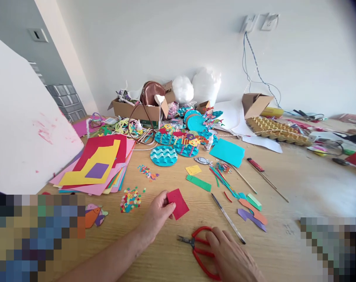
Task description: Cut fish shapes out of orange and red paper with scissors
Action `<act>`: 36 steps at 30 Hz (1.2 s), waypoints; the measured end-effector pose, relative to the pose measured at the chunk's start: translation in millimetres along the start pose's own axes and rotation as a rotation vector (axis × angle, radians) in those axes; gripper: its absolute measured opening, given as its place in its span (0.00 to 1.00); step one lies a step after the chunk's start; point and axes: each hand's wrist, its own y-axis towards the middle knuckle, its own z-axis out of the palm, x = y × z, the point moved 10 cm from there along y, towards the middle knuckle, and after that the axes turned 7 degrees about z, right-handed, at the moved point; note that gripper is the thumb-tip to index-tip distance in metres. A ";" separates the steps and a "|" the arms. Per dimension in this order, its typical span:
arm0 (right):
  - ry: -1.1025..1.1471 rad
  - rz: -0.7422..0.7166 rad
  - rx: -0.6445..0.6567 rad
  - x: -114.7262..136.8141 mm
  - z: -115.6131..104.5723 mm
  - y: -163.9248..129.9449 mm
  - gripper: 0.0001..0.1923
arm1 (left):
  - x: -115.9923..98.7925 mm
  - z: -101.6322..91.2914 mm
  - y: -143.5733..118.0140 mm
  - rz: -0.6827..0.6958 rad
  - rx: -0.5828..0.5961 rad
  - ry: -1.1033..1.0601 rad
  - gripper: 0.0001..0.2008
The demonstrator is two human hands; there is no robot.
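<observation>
Far left of frame: a big white board w/ pink smears leans in over the table edge. Just right of it, a fanned stack of coloured sheets, red and yellow on top, lies flat, prob. so each colour stays in reach. Below that, lower-left centre, a small heap of paper dots sits near the left hand.

Left hand, lower centre: fingers pinched together on the near-left corner of a red paper piece, which lies nearly flat on the table, the rest of it free and seemingly tipped up a bit so the edge is open for a cut.

Right of that, bottom centre: right hand rests over the red-handled scissors; fingers lie on and curl around the handles, not through the loops as far as I can tell. Blades closed, tips pointing left toward the red piece, scissors flat on the table.

Just right of centre: a thin metal rod lies diagonal, w/ paper offcuts beside it. Mid frame: blue wave discs. Upper right: an egg tray and an open carton well apart from the hands.
</observation>
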 end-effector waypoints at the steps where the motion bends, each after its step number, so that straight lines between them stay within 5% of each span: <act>1: -0.012 0.000 -0.008 0.7 -0.1 2.0 0.13 | 0.2 0.7 1.4 0.002 -0.003 0.001 0.08; 11: 0.025 0.031 0.114 -3.6 -4.4 15.1 0.07 | 7.0 -12.8 9.1 0.028 -0.074 -0.007 0.09; 20: 1.016 0.197 0.080 -8.6 -35.1 51.0 0.07 | 11.9 -14.2 6.5 0.010 -0.069 -0.053 0.11; 26: 0.895 0.090 0.087 20.8 -40.9 81.5 0.07 | 16.8 -9.0 5.2 -0.007 -0.031 -0.068 0.10; 36: 1.087 0.022 0.191 40.6 -12.8 94.4 0.09 | 17.3 -1.3 -2.1 0.000 0.001 -0.118 0.10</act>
